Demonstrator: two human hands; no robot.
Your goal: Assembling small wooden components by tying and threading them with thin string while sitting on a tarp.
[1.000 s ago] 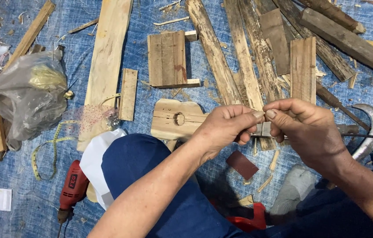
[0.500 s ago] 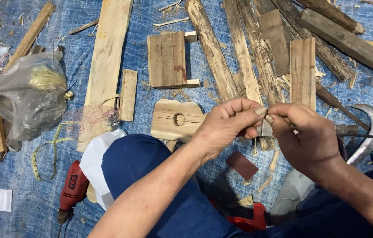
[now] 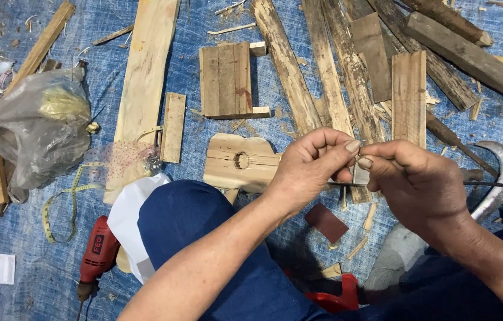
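My left hand [image 3: 314, 166] and my right hand [image 3: 421, 187] meet fingertip to fingertip above my blue-clad knee [image 3: 198, 232]. The left thumb and forefinger pinch a small pale wooden piece [image 3: 360, 175] that shows between the two hands. In my right hand is a thin dark rod [image 3: 501, 186], which runs off to the right; its tip at the wooden piece is hidden by my fingers. Just behind the left hand, a guitar-shaped wooden cutout [image 3: 236, 160] with a round hole lies on the blue mat.
Rough planks [image 3: 144, 71] and slats cover the far mat, with a small panel of joined boards [image 3: 226, 80]. A red power drill [image 3: 98, 252] and a yellow tape measure [image 3: 55, 202] lie at left beside a plastic bag [image 3: 35, 128]. A curved sickle blade [image 3: 501, 175] lies at right, sandpaper [image 3: 326, 223] below my hands.
Both hands stay joined in the same spot. The fingertips have shifted only slightly around the small piece.
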